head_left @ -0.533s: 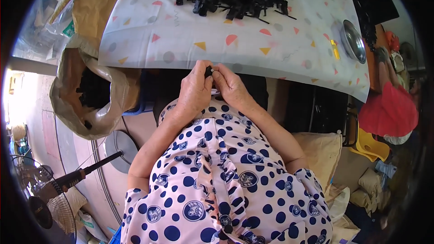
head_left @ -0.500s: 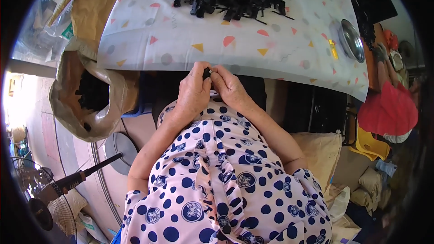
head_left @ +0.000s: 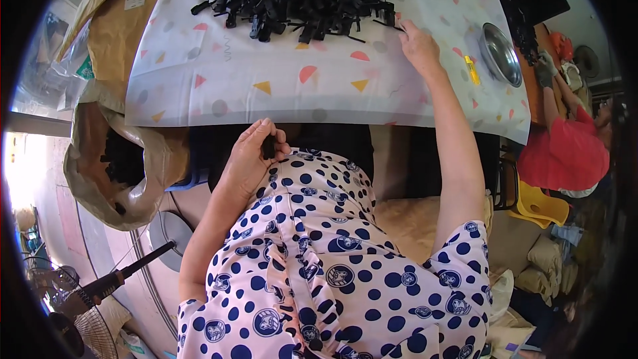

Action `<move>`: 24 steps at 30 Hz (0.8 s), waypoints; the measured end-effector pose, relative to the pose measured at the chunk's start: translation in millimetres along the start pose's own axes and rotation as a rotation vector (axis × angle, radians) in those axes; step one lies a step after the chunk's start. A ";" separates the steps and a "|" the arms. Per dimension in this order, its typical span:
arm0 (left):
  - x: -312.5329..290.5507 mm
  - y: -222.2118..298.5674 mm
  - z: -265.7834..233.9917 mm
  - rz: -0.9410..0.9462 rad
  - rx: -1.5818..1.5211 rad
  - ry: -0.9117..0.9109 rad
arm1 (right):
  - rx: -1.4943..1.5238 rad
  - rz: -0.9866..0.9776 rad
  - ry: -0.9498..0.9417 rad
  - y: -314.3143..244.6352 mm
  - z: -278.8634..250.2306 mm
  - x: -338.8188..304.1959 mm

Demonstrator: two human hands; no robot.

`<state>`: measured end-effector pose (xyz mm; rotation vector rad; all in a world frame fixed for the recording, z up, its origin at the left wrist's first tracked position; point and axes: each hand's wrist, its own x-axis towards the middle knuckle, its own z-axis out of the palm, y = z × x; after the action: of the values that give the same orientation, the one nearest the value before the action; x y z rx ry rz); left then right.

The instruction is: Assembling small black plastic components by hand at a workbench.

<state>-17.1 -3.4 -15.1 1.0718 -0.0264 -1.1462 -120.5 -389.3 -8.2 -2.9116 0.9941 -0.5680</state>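
Near the table's front edge, my left hand (head_left: 249, 156) is closed around a small black plastic part (head_left: 268, 147); the fingers hide much of it. My right arm stretches over the table, and my right hand (head_left: 420, 48) is at the right end of a heap of black plastic parts (head_left: 299, 0). Its bunched fingertips pinch the thin tail of a black part (head_left: 387, 24) lying at the heap's edge. Many of the heaped parts have thin tails sticking out.
A paper-like sack (head_left: 83, 179) holding black parts stands open left of the table (head_left: 219, 110). A metal bowl (head_left: 502, 55) and a small yellow object (head_left: 472, 70) sit at the right. Beyond, a person in red (head_left: 565, 153) works by a yellow chair (head_left: 538, 203).
My hands have parted. The right one has moved forward and right to the heap, while the left has drawn slightly back and left with the black part. The view has shifted.
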 end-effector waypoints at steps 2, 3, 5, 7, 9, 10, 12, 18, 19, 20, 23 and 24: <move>2.3 0.6 -3.4 -0.068 -0.073 -0.026 | -0.047 0.000 -0.047 7.6 -1.4 1.9; 2.4 1.4 -3.8 -0.071 -0.078 -0.027 | -0.091 -0.002 -0.092 9.6 -3.3 1.7; 1.8 5.9 -3.9 -0.123 -0.145 -0.087 | -0.104 -0.018 -0.099 15.4 -12.1 -10.1; 3.3 6.1 -6.0 -0.111 -0.148 -0.123 | -0.114 -0.052 -0.108 6.9 -23.2 -24.2; 2.9 8.8 -4.3 -0.095 -0.151 -0.147 | 0.037 -0.073 -0.055 -15.1 -40.1 -42.5; 1.6 11.9 3.7 -0.007 -0.048 -0.193 | 0.043 -0.093 -0.064 -29.8 -43.4 -52.7; -2.7 20.6 24.5 0.106 0.125 -0.230 | 0.508 -0.166 0.035 -68.3 -45.9 -80.1; -4.4 28.4 41.0 0.305 0.185 -0.268 | 0.863 -0.184 -0.066 -180.8 -50.6 -140.1; -3.6 25.9 35.9 0.319 0.122 -0.289 | 0.873 -0.192 -0.074 -188.9 -47.4 -143.2; -2.8 21.9 31.6 0.341 0.064 -0.281 | 0.894 -0.203 -0.077 -193.5 -43.0 -147.2; -1.6 16.8 19.6 0.313 -0.061 -0.249 | 0.865 -0.265 -0.032 -199.0 -26.2 -154.3; -2.2 14.7 18.1 0.292 -0.101 -0.236 | 0.834 -0.293 -0.028 -200.3 -25.0 -155.9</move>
<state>-16.8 -13.9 5.8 0.8084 -0.2984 -0.9915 -125.2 -134.3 -11.4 -2.2840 0.2112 -0.7233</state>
